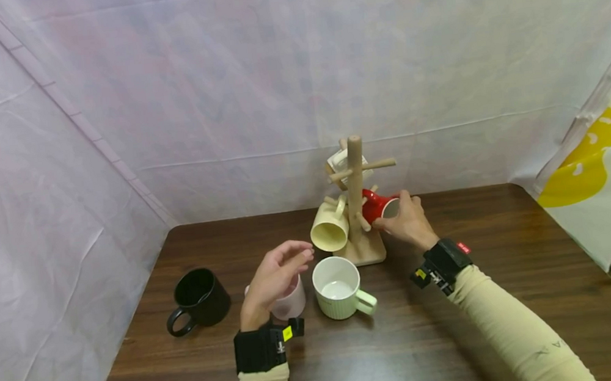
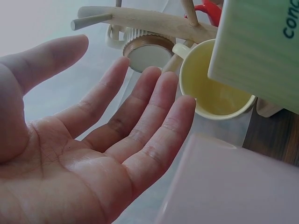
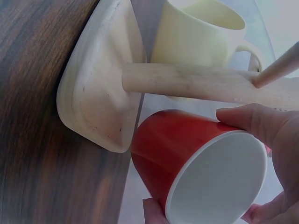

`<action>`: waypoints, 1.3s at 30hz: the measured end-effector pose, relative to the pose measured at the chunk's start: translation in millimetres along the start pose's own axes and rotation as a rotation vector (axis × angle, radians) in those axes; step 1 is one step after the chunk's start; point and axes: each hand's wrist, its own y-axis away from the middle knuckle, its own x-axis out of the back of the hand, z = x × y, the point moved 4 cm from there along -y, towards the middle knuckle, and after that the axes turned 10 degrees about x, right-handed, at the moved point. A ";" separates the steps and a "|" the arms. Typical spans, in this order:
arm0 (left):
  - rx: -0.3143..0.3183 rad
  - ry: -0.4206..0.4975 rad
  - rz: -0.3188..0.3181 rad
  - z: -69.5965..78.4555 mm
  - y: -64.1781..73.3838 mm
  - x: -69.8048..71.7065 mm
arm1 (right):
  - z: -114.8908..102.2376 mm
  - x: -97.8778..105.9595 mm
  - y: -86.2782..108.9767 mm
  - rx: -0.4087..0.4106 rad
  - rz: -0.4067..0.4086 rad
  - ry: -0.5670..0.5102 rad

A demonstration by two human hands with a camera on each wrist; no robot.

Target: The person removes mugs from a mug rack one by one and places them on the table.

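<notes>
My right hand (image 1: pixel 409 222) grips a red mug (image 3: pixel 163 149) with a white inside, thumb on one side and fingers on the other, beside the post of a wooden mug tree (image 1: pixel 358 191). The mug lies tilted, its mouth toward the right wrist camera. My left hand (image 1: pixel 277 276) is held with fingers spread and palm up in the left wrist view, nothing in it. Under that hand stands a pale pink mug (image 1: pixel 290 302), partly hidden. A yellow mug (image 1: pixel 329 228) hangs on the tree's left side, and a white mug (image 1: pixel 339 161) hangs higher up behind the post.
A pale green ribbed mug (image 1: pixel 339 294) stands upright in front of the tree, its handle to the right. Farther left is a black mug (image 1: pixel 201 298) on the brown wooden table (image 1: pixel 409 352). White cloth (image 1: pixel 252 97) hangs behind the table's back edge.
</notes>
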 end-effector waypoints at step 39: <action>-0.078 0.004 -0.055 5.9 3.6 -4.3 | 16.6 25.5 -3.7 -0.056 0.046 0.024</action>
